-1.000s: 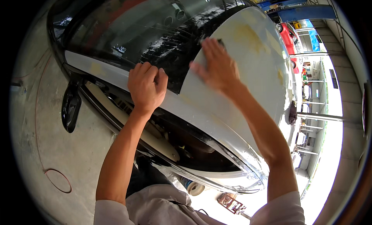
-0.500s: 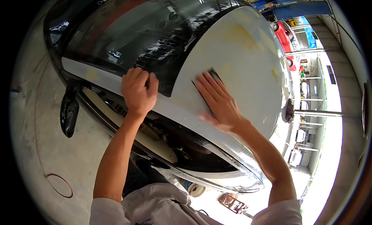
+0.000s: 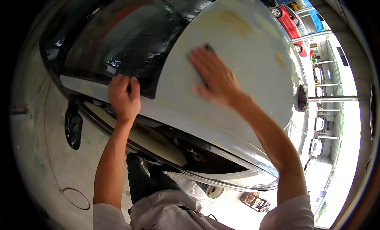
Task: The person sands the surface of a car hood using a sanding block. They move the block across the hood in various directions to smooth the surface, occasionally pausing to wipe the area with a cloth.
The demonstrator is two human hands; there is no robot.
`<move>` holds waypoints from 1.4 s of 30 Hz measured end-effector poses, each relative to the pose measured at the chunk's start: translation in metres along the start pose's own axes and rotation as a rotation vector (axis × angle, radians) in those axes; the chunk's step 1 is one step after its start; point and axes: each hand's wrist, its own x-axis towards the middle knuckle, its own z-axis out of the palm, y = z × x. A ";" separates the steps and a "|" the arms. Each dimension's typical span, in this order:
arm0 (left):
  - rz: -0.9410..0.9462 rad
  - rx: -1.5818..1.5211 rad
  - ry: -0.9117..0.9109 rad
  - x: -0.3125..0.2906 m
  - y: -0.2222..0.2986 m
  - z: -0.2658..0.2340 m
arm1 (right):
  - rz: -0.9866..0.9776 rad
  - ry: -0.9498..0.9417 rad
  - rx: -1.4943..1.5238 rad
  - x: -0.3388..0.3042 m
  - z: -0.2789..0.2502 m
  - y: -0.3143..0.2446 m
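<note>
My right hand (image 3: 217, 78) lies flat on the pale grey car roof (image 3: 253, 67), thumb spread from the fingers and blurred by motion. Under its fingertips is a dark sheet of sandpaper (image 3: 207, 46), mostly covered by the hand. Yellowish patches mark the roof's paint. My left hand (image 3: 124, 96) is closed in a fist at the lower edge of the dark windshield (image 3: 114, 48), above the side door opening. Nothing shows in the fist, though its fingertips are turned away.
A black side mirror (image 3: 73, 128) juts out at the left. On the floor lies a thin red hose (image 3: 77, 199) in a loop. Beside the car stand a round can (image 3: 214, 191) and a brown rack (image 3: 254, 201). A red car (image 3: 288, 26) is parked at the far right.
My right hand and the sandpaper have slid farther across the roof, away from me. My left fist keeps its place near the windshield corner. The whole view has shifted slightly.
</note>
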 end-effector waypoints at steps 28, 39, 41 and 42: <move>-0.047 -0.053 -0.068 -0.008 -0.024 0.004 | -0.012 -0.017 0.073 -0.147 -0.040 -0.006; -0.071 -0.043 -0.093 0.004 -0.060 0.003 | 0.148 0.113 -0.019 -0.251 -0.022 0.012; -0.115 0.047 -0.141 0.010 -0.074 -0.008 | 0.373 0.151 0.009 -0.336 -0.037 0.027; -0.110 0.098 -0.143 0.017 -0.077 -0.008 | 0.455 0.195 0.018 -0.375 -0.044 0.033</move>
